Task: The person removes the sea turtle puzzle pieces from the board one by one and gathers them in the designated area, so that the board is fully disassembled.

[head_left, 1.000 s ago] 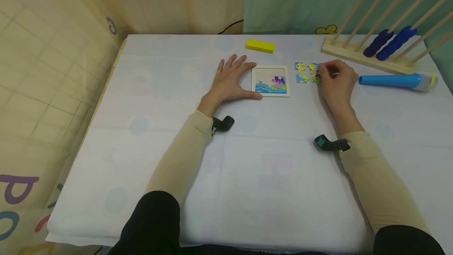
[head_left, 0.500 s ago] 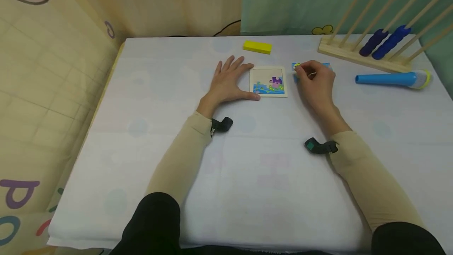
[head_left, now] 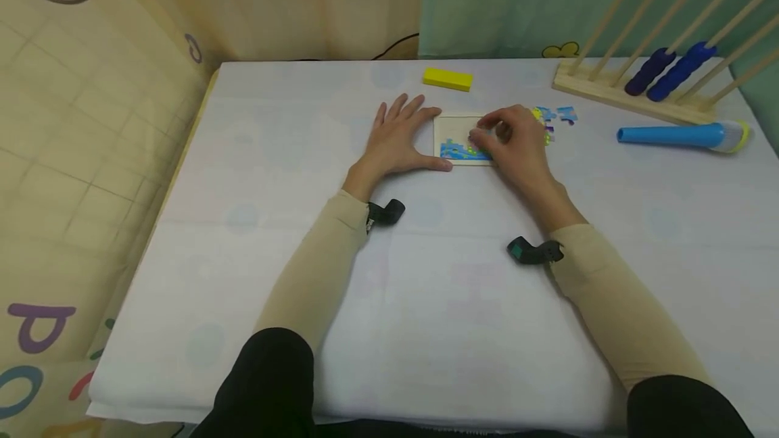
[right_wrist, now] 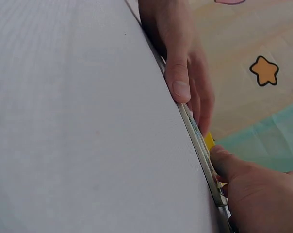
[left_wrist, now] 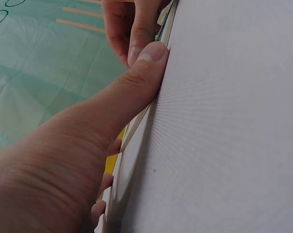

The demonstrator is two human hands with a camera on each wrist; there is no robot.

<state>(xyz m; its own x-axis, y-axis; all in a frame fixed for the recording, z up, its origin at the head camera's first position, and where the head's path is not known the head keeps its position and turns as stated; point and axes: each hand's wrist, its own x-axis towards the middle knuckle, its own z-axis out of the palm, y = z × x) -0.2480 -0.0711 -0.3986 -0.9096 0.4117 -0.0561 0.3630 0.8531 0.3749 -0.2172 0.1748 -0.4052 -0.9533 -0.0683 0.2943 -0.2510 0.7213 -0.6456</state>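
Note:
The shallow puzzle frame (head_left: 464, 162) lies flat on the table, with joined blue pieces (head_left: 452, 149) along its lower part. My left hand (head_left: 395, 140) is spread at its left side, index finger at the upper corner and thumb at the lower. Over the frame's right part, the thumb and fingers of my right hand (head_left: 520, 147) pinch a puzzle piece, nearly all hidden by the fingertips. Loose pieces (head_left: 567, 114) lie right of the frame, some partly behind that hand. The right wrist view shows the right hand (right_wrist: 263, 194) low over the frame edge (right_wrist: 200, 145).
A yellow block (head_left: 447, 79) lies behind the frame. At the back right stands a wooden rack (head_left: 633, 96) with upright rods and blue beads on two of them. In front of it, a blue toy microphone (head_left: 669, 135) lies on the white-covered table (head_left: 426, 303).
My right hand has moved left from the loose pieces to over the frame, covering its right part and uncovering pieces on the right. My left hand has stayed at the frame's left side.

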